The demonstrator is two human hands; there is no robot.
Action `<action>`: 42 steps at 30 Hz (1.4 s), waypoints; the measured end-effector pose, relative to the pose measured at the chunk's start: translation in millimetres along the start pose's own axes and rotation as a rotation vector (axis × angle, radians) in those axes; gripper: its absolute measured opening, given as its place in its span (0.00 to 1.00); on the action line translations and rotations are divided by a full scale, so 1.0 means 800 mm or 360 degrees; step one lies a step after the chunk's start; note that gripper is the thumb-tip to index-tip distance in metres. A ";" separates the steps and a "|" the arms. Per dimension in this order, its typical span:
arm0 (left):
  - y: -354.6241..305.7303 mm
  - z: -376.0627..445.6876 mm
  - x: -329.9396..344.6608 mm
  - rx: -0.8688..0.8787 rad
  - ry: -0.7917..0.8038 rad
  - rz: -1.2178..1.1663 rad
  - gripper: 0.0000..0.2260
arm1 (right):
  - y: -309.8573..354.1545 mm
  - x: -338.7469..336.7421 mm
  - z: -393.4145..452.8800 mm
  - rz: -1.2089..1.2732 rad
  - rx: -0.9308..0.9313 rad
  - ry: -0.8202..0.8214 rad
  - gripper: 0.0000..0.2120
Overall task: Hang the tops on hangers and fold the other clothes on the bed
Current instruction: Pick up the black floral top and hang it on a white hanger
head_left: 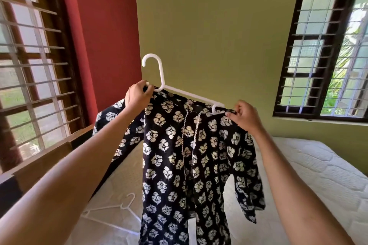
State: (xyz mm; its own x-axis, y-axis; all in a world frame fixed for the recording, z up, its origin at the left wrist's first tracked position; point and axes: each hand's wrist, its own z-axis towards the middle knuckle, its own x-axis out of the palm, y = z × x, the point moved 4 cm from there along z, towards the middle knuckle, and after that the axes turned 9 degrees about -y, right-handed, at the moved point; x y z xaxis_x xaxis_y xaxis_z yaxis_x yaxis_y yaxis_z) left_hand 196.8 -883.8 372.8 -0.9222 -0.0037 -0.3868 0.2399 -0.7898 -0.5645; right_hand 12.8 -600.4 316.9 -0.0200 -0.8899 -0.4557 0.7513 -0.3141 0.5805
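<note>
head view: at mid-frame a person holds a black floral-print top [179,155] up above the bed [318,165], draped on a white plastic hanger [185,93]. left hand [137,95] pinches the hanger's end and the shoulder; right hand [244,114] pinches the other end with the fabric. the hanger slopes down toward frame right, hook up, the top's length hanging straight down. levelling the bar and seating both shoulders evenly would likely stop slipping. a spare hanger [111,211] lies lower left.
</note>
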 end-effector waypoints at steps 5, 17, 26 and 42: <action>0.001 0.007 -0.005 -0.0019 -0.0076 0.0015 0.07 | 0.014 -0.006 -0.001 0.0173 -0.0121 -0.0174 0.18; -0.001 -0.005 0.024 -0.0024 0.0045 -0.0152 0.07 | 0.064 0.015 0.017 0.0216 -0.0108 0.0326 0.11; -0.002 -0.005 0.001 0.0253 -0.0045 -0.0020 0.08 | 0.026 0.013 0.010 -0.1024 -0.0033 0.0624 0.11; -0.012 -0.008 0.020 -0.0183 0.0128 -0.0414 0.11 | 0.081 -0.015 0.048 -0.0870 -0.0388 -0.0384 0.27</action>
State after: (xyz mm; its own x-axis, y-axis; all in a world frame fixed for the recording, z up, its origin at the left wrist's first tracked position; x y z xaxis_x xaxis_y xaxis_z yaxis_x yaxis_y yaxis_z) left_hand 181.8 -872.0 367.2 -0.9314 0.2419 -0.2721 0.0357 -0.6830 -0.7295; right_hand 36.7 -623.1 385.7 -0.5684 -0.6812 -0.4614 0.7185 -0.6842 0.1250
